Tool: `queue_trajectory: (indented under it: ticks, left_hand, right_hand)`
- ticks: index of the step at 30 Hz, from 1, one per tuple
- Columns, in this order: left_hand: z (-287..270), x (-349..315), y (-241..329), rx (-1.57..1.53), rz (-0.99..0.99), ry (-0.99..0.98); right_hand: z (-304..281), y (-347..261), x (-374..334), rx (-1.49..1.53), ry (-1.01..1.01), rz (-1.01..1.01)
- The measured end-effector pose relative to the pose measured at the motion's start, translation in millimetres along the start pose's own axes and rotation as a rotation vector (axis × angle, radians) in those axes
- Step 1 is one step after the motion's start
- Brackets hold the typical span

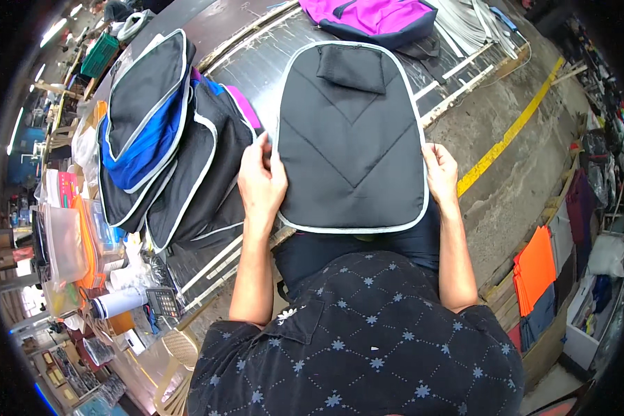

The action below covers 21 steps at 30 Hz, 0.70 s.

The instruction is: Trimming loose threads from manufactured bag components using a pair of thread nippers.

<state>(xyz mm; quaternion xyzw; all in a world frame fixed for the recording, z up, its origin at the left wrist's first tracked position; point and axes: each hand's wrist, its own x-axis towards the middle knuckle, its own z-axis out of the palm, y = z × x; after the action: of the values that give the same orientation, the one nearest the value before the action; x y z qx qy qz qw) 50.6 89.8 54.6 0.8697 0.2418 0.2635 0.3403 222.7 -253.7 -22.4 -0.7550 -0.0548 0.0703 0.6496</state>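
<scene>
A black padded backpack panel (352, 159) is upright before me, rounded at its top and edged with light grey piping. Stitched V lines cross its face, and a small black mesh piece (352, 68) lies against its upper part. My left hand (262, 177) is closed at the panel's left edge, its thumb along the piping and a fingertip pointing up. On the opposite edge, my right hand (442, 170) pinches the piping between thumb and fingers. Left of the panel rests a pile of black and blue backpack pieces (149, 125) with grey piping.
A magenta and black bag (374, 19) lies on the dark worktable (246, 73) at the back. White strips (464, 31) sit at its far right. A calculator (163, 302) is at lower left. Orange fabric (535, 267) hangs at right, past a yellow floor line (509, 132).
</scene>
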Motion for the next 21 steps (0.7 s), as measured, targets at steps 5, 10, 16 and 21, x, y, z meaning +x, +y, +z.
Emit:
queue_trajectory:
  ticks: [5,10,16,21]
  left_hand:
    - [11.2,45.7,10.5,0.295,0.21,0.061]
    - [33.4,89.2,-19.4,0.302,0.072,-0.007]
    - [61.1,54.6,-8.7,-0.64,-0.054,0.258]
    - [58.2,4.8,12.2,-0.832,-0.119,0.315]
  right_hand:
    - [2.1,-26.5,-9.9,-0.054,0.006,0.052]
    - [-7.6,-30.0,-34.9,-0.171,-0.06,0.102]
    - [-16.0,-44.5,-31.7,-0.229,0.029,-0.204]
    - [-33.7,-169.9,53.4,-0.716,0.123,-0.718]
